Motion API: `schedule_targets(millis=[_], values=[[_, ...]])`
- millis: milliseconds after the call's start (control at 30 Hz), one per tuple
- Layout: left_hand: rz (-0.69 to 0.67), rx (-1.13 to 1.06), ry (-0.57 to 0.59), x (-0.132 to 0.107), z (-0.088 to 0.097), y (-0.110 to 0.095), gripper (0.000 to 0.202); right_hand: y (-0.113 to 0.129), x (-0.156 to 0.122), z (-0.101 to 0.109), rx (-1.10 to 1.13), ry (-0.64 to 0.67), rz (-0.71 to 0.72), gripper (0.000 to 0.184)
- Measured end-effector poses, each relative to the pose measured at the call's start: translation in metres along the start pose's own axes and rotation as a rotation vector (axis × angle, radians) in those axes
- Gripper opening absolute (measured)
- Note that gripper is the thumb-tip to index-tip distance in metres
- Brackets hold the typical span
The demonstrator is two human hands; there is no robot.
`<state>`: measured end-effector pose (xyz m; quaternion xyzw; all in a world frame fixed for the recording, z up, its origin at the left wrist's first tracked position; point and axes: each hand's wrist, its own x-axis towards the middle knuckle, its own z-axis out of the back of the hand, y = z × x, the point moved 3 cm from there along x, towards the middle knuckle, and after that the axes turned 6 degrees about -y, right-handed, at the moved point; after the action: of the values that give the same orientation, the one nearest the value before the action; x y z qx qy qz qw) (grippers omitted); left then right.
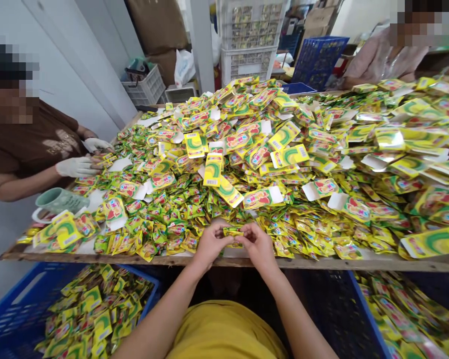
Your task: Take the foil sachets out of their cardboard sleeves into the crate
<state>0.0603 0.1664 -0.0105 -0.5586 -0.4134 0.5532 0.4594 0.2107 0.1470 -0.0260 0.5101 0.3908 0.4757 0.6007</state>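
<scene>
Both my hands meet at the near edge of the wooden table point(97, 259). My left hand point(209, 244) and my right hand point(258, 243) pinch the same small yellow-green sachet point(234, 233) between fingertips, one hand at each end. Right behind them lies a thick heap of the same sachets point(179, 209). Flat yellow-green card packets point(213, 169) with white tabs are scattered on top of the heap.
A green mug point(58, 202) stands at the table's left. A person on the left in white gloves point(77, 167) handles packets; another person sits far right. Blue crates point(18, 314) of filled packets sit below the table on both sides. White baskets point(247, 45) are stacked behind.
</scene>
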Motion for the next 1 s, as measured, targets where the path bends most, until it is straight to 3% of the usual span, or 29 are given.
schedule_targets(millis=[133,300,433,533,600,700,767,833,933,1000], values=[[-0.073,0.073,0.078,0.000,-0.008,-0.001,0.026,0.005,-0.001,0.005,-0.008,-0.003,0.008,0.019],[-0.061,-0.088,-0.121,-0.004,-0.011,0.006,0.016,0.014,-0.003,0.005,-0.084,-0.076,0.106,0.027],[-0.134,-0.001,-0.146,-0.008,-0.016,0.000,0.021,0.010,-0.004,0.003,0.143,0.062,-0.131,0.043],[-0.397,0.228,-0.062,-0.001,-0.027,-0.026,0.020,0.009,-0.004,0.014,0.308,0.105,-0.235,0.039],[-0.642,0.449,-0.021,0.010,-0.043,-0.049,0.019,0.008,-0.005,0.029,0.293,0.035,-0.233,0.031],[-0.863,0.775,0.014,0.036,-0.074,-0.075,0.065,0.011,-0.008,0.057,0.245,-0.172,-0.183,0.027],[-0.880,0.923,0.033,0.052,-0.093,-0.085,0.069,0.017,-0.010,0.074,0.233,-0.305,-0.114,0.026],[-0.886,0.980,0.028,0.056,-0.104,-0.089,0.055,0.027,-0.012,0.091,0.220,-0.440,-0.051,0.025],[-0.932,0.949,0.028,0.036,-0.108,-0.085,0.046,0.046,-0.012,0.108,0.189,-0.644,0.062,0.024],[-0.878,0.893,0.054,0.016,-0.102,-0.072,0.046,0.057,-0.009,0.108,0.141,-0.732,0.175,0.025]])
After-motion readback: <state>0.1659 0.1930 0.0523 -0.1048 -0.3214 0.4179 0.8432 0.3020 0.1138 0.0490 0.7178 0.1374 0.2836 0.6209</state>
